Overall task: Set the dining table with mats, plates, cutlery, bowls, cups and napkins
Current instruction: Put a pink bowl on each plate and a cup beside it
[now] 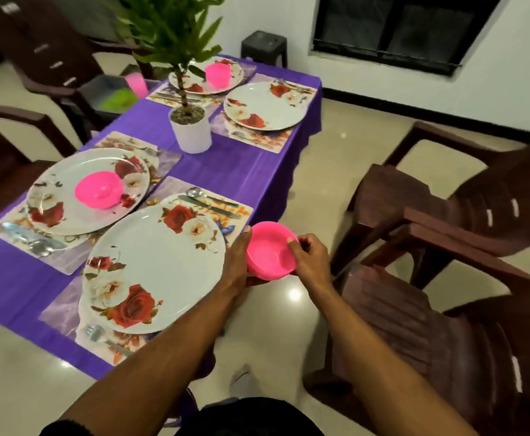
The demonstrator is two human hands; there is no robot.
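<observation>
Warm overhead light – glare spots on floor (294,294); edges blurred, wide-angle bowed.
</observation>
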